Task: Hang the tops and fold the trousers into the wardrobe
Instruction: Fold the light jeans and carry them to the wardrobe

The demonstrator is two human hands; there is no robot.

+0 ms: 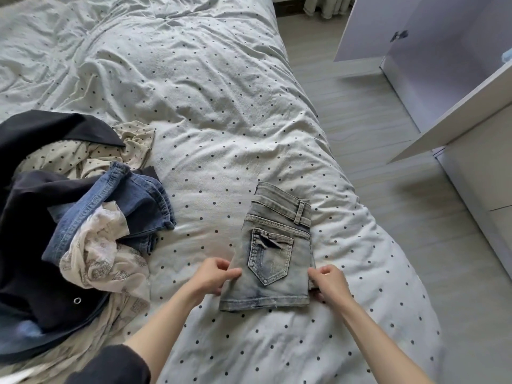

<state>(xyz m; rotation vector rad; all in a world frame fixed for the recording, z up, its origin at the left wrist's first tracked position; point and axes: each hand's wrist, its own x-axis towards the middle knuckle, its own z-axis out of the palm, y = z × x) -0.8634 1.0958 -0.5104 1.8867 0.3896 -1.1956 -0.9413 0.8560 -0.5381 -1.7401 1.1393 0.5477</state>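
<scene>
both grips pinch folded denim shorts (274, 253): left hand (213, 275), right hand (329, 284), on bed (221, 106).

Two bare forearms, bare hands, dark sleeve (116, 364) at left upper arm

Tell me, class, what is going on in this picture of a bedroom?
A person is sorting clothes on a bed with a dotted duvet. Both hands grip a pair of faded denim shorts, already folded flat: the left hand holds its left edge, the right hand its right edge. A heap of unsorted clothes, with dark tops and blue jeans, waits on the left. The wardrobe stands open on the right.
</scene>
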